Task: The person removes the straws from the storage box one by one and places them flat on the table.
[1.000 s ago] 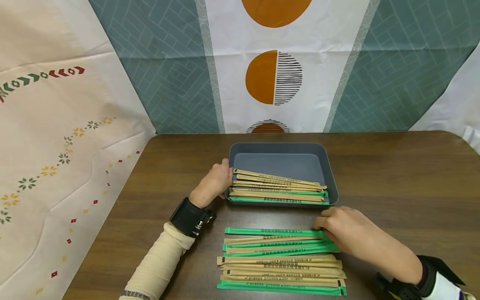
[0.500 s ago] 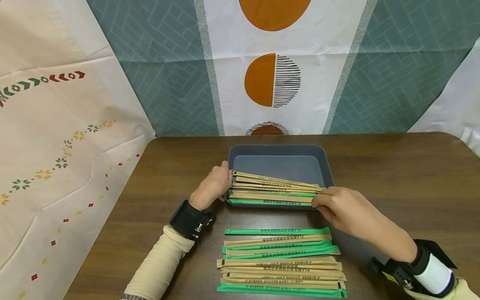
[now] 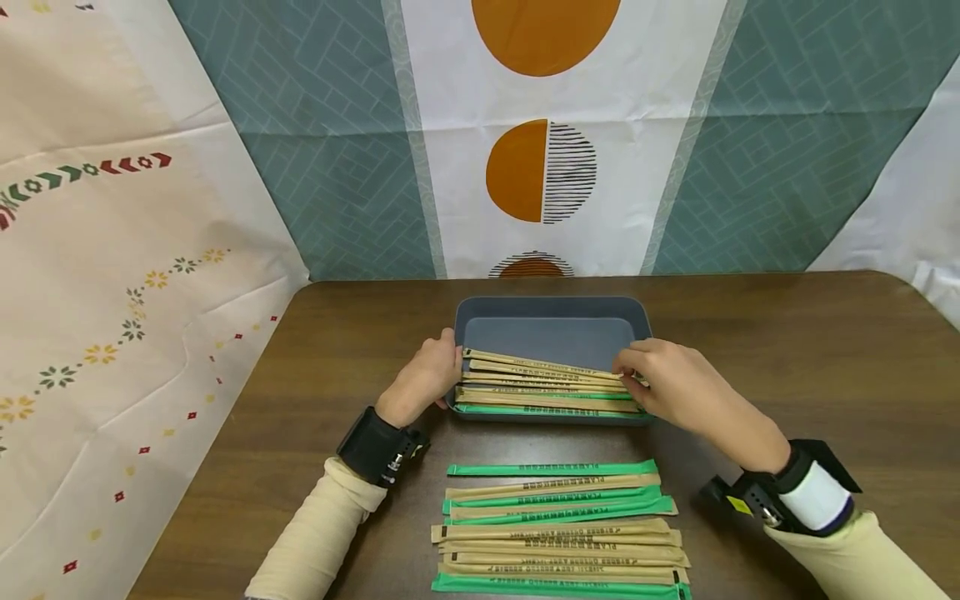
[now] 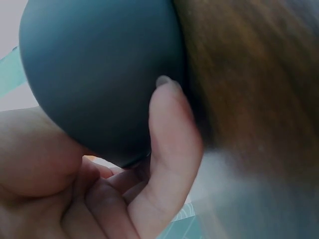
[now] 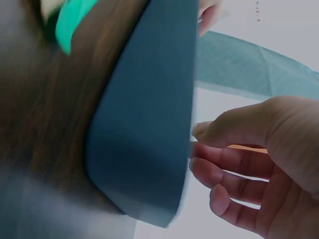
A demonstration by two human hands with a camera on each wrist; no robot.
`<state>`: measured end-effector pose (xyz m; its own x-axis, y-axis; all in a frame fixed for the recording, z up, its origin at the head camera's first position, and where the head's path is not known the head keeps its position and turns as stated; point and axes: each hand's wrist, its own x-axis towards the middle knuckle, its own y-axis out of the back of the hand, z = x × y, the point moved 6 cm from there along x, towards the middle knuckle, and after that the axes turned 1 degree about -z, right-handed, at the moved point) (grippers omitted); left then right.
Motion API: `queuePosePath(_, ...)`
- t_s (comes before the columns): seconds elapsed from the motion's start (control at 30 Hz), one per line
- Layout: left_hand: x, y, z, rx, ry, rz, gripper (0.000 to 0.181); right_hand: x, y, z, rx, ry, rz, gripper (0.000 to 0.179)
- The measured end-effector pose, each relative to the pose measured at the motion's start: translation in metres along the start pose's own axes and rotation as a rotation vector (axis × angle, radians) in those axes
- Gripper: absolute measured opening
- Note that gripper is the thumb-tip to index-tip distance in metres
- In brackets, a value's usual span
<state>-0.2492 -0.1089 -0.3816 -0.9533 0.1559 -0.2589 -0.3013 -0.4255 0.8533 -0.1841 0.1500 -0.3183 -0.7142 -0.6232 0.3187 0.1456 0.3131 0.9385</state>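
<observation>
Lying fanned in the dark grey rectangular tray [image 3: 551, 333], the slim tan and green wrapped sticks [image 3: 543, 401] could be skewed by the right hand [image 3: 667, 379], its fingers half-bent, hold unclear, or jolted if the tray's end gripped by the left hand [image 3: 422, 372] is tugged.

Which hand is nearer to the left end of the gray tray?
Left. The left hand grips the tray at that end; the right hand is at its opposite end.
</observation>
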Motion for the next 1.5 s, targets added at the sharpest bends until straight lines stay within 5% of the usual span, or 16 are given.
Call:
queuePosePath(0.67, -0.001, -0.001, 0.000, 0.002, -0.016, 0.012, 0.032, 0.008, -0.038, 0.027, -0.029, -0.068, -0.110, 0.010)
queuePosePath(1.5, 0.001, -0.001, -0.001, 0.019, 0.016, 0.012, 0.032, 0.008, -0.027, 0.022, -0.072, -0.017, -0.047, 0.010)
